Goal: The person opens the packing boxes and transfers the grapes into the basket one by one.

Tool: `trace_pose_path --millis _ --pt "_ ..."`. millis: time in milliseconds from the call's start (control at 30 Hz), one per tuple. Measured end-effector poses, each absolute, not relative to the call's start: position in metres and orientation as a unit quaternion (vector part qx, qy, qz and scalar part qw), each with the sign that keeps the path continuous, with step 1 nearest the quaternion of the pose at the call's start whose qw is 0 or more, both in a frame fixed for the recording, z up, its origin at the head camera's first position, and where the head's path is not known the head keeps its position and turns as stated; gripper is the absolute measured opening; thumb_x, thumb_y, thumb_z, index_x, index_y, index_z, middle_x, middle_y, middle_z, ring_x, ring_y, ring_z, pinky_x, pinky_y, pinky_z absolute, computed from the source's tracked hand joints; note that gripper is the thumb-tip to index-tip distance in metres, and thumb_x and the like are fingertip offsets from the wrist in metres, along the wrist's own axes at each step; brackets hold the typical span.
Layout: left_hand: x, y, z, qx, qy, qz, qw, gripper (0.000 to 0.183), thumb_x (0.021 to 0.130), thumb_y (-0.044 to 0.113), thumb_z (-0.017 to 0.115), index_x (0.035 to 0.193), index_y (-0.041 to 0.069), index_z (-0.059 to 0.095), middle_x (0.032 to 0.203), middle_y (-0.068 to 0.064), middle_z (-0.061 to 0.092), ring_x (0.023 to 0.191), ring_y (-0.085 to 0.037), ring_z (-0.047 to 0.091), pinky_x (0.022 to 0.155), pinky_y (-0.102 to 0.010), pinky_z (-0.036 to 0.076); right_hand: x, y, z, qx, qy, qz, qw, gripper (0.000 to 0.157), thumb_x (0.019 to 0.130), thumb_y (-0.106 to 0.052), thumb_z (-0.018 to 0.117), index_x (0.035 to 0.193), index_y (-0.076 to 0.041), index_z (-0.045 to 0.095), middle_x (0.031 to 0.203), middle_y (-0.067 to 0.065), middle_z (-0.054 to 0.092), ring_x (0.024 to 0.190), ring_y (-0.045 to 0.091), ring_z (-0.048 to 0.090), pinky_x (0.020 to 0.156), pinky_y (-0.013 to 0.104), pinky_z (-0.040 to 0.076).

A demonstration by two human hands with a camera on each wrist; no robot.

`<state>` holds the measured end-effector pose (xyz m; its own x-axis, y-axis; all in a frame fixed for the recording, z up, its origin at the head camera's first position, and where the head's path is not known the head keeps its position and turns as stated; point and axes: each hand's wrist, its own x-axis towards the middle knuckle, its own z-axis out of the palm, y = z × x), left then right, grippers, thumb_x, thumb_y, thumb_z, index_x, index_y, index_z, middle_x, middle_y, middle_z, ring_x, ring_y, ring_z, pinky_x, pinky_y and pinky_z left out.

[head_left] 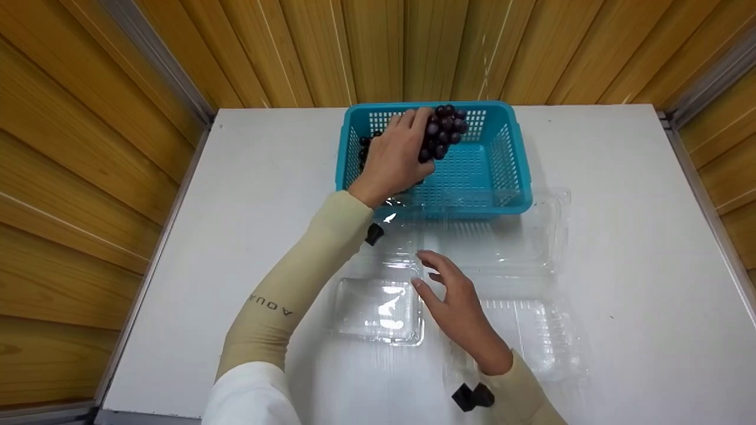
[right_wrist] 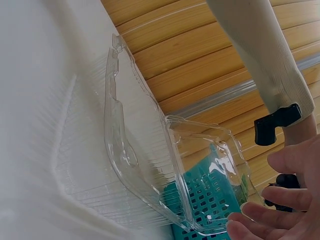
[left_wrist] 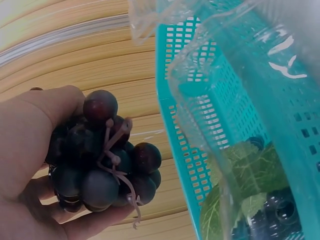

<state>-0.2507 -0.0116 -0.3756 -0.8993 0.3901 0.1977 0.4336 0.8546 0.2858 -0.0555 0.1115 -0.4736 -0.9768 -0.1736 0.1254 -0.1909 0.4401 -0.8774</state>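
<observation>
A bunch of dark purple grapes (head_left: 447,131) is in my left hand (head_left: 397,154), held over the teal plastic basket (head_left: 518,171). In the left wrist view the fingers curl round the bunch (left_wrist: 100,172), and a bare stem (left_wrist: 114,159) shows among the berries. More dark grapes (left_wrist: 281,207) with green leaves (left_wrist: 257,172) lie inside the basket. My right hand (head_left: 459,304) hovers beside an opened clear plastic clamshell box (head_left: 378,310), its fingers loosely bent with nothing between them. Whether its fingertips touch the box's edge, I cannot tell.
Another clear plastic box (head_left: 502,242) lies just in front of the basket, partly overlapping it in view. A further clear tray (head_left: 522,339) sits to the right of my right forearm. The white table (head_left: 626,254) meets wood-patterned panels (head_left: 425,53) behind the basket.
</observation>
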Motion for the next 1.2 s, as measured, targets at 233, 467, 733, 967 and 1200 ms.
trace_pose_path --millis 233,467,733,967,1200 --pt "-0.256 -0.006 -0.380 -0.207 -0.965 -0.155 0.041 0.074 0.086 0.039 0.069 0.146 0.020 0.031 0.144 -0.002 0.046 0.121 -0.020 0.048 0.096 -0.039 0.051 -0.056 0.111 -0.473 0.101 -0.850 0.517 0.002 0.045 0.094 -0.022 0.063 0.137 -0.012 0.050 0.137 0.003 0.055 0.127 0.019 0.053 0.099 0.041 0.050" --pt "-0.262 0.000 -0.387 -0.203 -0.968 -0.143 0.020 0.074 0.087 0.039 0.068 0.147 0.019 0.030 0.147 -0.004 0.044 0.126 -0.021 0.048 0.100 -0.041 0.049 -0.056 0.112 -0.473 0.098 -0.850 0.518 -0.001 0.046 0.094 -0.022 0.063 0.137 -0.012 0.050 0.138 0.003 0.054 0.127 0.019 0.053 0.099 0.041 0.049" --pt "-0.264 0.004 -0.394 -0.222 -0.965 -0.141 0.004 0.064 0.087 0.032 0.069 0.140 0.014 0.038 0.140 -0.006 0.049 0.120 -0.020 0.051 0.101 -0.038 0.049 -0.055 0.113 -0.474 0.098 -0.848 0.521 0.002 0.047 0.094 -0.023 0.063 0.137 -0.013 0.050 0.138 0.002 0.054 0.128 0.019 0.052 0.099 0.042 0.049" --pt "-0.265 0.008 -0.399 -0.240 -0.960 -0.144 0.010 0.047 0.090 0.027 0.065 0.131 0.012 0.046 0.127 -0.005 0.055 0.109 -0.019 0.054 0.094 -0.034 0.052 -0.055 0.114 -0.474 0.094 -0.849 0.520 0.005 0.046 0.094 -0.023 0.064 0.137 -0.016 0.050 0.137 0.001 0.055 0.127 0.018 0.053 0.099 0.042 0.049" --pt "-0.266 0.010 -0.405 -0.265 -0.953 -0.148 0.021 0.035 0.096 0.022 0.057 0.127 0.009 0.049 0.124 -0.008 0.058 0.108 -0.020 0.057 0.093 -0.034 0.053 -0.056 0.115 -0.476 0.084 -0.850 0.520 -0.002 0.047 0.093 -0.022 0.064 0.137 -0.011 0.050 0.138 0.000 0.055 0.128 0.018 0.052 0.100 0.043 0.049"
